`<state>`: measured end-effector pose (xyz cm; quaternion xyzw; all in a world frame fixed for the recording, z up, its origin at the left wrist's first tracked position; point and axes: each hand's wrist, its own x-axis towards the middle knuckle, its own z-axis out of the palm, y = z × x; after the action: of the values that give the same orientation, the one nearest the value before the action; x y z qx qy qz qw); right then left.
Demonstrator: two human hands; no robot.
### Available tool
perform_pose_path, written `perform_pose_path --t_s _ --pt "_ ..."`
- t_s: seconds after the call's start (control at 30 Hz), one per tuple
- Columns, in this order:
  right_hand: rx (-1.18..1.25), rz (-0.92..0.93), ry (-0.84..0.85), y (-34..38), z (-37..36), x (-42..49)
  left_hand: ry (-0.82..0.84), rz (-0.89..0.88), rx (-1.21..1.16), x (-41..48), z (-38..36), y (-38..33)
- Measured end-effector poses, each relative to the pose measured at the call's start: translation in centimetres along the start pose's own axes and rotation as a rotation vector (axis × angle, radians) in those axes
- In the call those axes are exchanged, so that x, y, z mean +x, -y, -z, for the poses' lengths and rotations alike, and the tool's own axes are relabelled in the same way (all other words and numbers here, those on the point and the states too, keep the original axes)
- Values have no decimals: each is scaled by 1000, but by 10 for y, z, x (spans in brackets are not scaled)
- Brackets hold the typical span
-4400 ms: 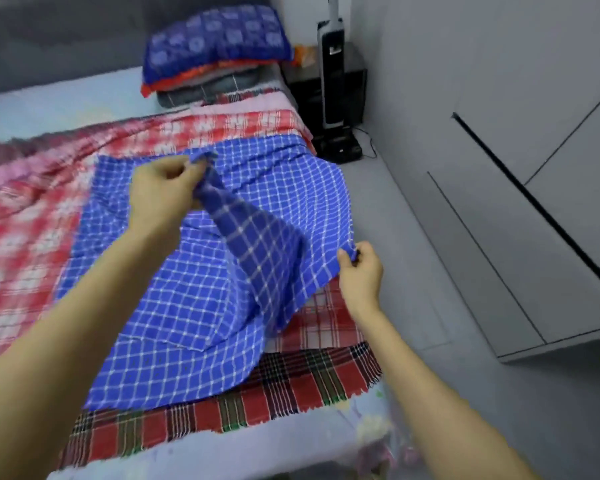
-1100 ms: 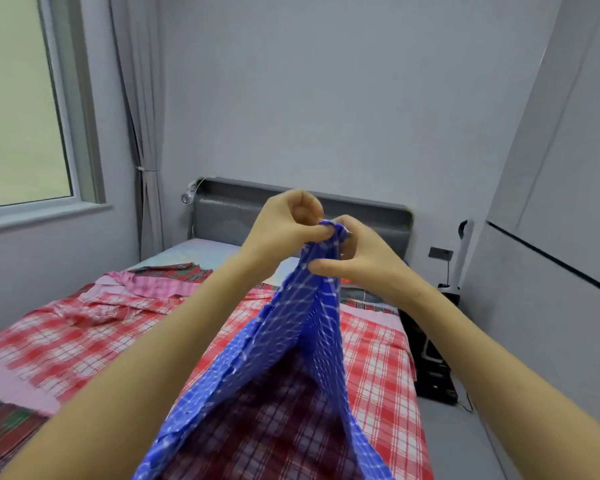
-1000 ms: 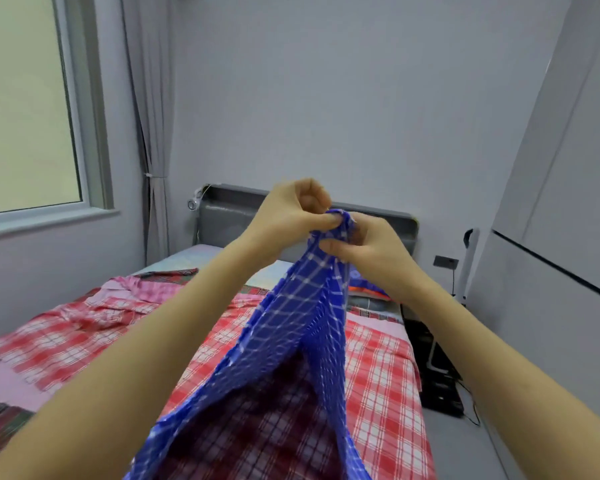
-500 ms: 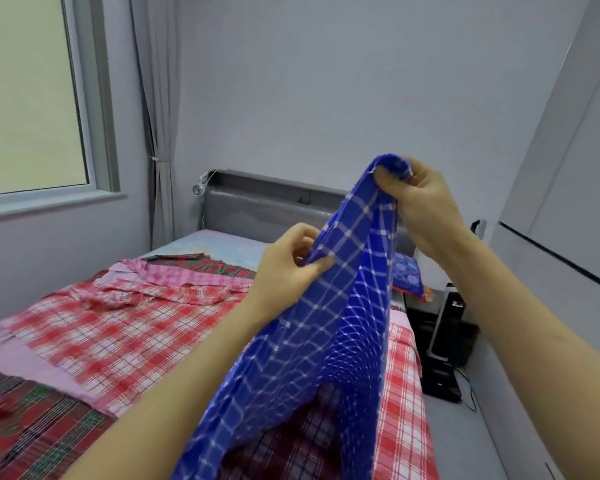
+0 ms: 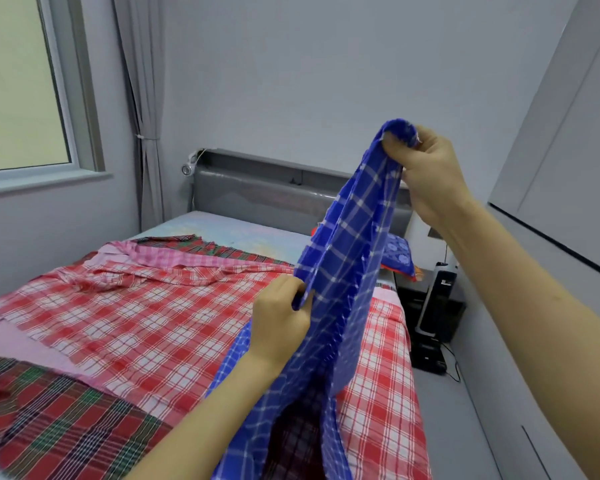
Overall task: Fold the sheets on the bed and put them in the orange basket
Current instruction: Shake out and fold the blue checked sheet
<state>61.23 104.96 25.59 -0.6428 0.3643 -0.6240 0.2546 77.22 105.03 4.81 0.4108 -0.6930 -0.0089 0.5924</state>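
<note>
A blue checked sheet [image 5: 340, 271] hangs in the air over the bed's right side. My right hand [image 5: 426, 174] grips its bunched top corners high up. Lower down, my left hand [image 5: 281, 320] pinches the sheet's left edge. On the bed lie a red-and-white checked sheet [image 5: 146, 320], a pink checked sheet [image 5: 163, 258] behind it, and a dark red-green plaid sheet [image 5: 49, 431] at the near left. No orange basket is in view.
A grey headboard [image 5: 257, 192] stands at the far end of the bed. Blue patterned pillows [image 5: 399, 254] lie at the right of the bed's head. A black nightstand with an upright device [image 5: 437, 306] stands beside the bed. A grey wardrobe [image 5: 568, 202] lines the right wall.
My right hand has stayed high with the gathered corners. My left hand has slid down the sheet's left edge, so the two hands are farther apart than half a second ago.
</note>
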Motion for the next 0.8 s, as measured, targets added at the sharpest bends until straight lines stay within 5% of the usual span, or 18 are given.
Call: perform_pose_path --t_s 0.17,0.33,0.53,0.6,0.7,0.8 --pt "40 -12 -81 0 18 2 48 109 29 -11 7 4" --pt "152 -45 -140 -7 50 -3 159 411 -82 3 29 7" --pt "189 -197 -357 -42 100 -13 127 455 -296 37 54 -23" --pt "177 -313 -470 -62 117 -22 254 431 -344 55 64 -39" --pt "-50 -554 -465 -101 137 -45 581 400 -391 79 70 -55" --pt "-670 -649 -162 -117 137 -72 750 368 -364 94 67 -62"
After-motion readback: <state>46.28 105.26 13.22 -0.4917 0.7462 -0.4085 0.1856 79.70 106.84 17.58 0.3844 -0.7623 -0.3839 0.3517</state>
